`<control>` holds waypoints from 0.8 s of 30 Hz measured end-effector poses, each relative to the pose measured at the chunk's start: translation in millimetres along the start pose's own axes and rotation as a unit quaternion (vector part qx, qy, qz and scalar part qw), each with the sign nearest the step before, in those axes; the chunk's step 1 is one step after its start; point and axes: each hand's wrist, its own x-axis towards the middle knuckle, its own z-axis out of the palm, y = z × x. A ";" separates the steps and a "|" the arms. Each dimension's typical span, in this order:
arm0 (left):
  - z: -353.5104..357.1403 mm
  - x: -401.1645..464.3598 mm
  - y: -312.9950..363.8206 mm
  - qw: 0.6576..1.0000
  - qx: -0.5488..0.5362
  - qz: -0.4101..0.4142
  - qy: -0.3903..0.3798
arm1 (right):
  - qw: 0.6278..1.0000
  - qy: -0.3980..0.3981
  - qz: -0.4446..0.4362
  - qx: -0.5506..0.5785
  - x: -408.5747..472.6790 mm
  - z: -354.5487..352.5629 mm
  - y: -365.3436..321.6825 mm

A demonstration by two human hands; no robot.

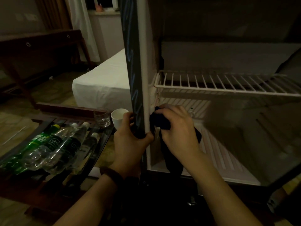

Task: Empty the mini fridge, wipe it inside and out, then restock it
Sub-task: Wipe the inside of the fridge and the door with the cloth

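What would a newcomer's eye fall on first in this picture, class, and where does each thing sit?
First, the two hands at centre: the left hand grips the edge of the open fridge door, while the right hand presses a dark cloth against the fridge's inner left wall. Above them a bare white wire shelf spans the fridge. At lower left, bottles lie side by side on a rack.

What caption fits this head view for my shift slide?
Left hand grips the open fridge door edge while right hand wipes the hinge-side inner wall with a dark cloth.
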 end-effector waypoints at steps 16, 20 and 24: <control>3.7 -0.9 -2.3 1.000 0.017 -0.001 0.010 | 0.994 0.099 0.004 0.046 -19.0 16.1 -9.1; 3.0 -0.7 0.0 1.000 0.010 -0.007 0.005 | 0.995 0.067 0.058 0.040 3.0 26.1 12.3; 0.9 -0.4 2.3 1.000 0.002 -0.020 -0.013 | 0.984 -0.007 0.171 0.044 15.3 36.4 44.4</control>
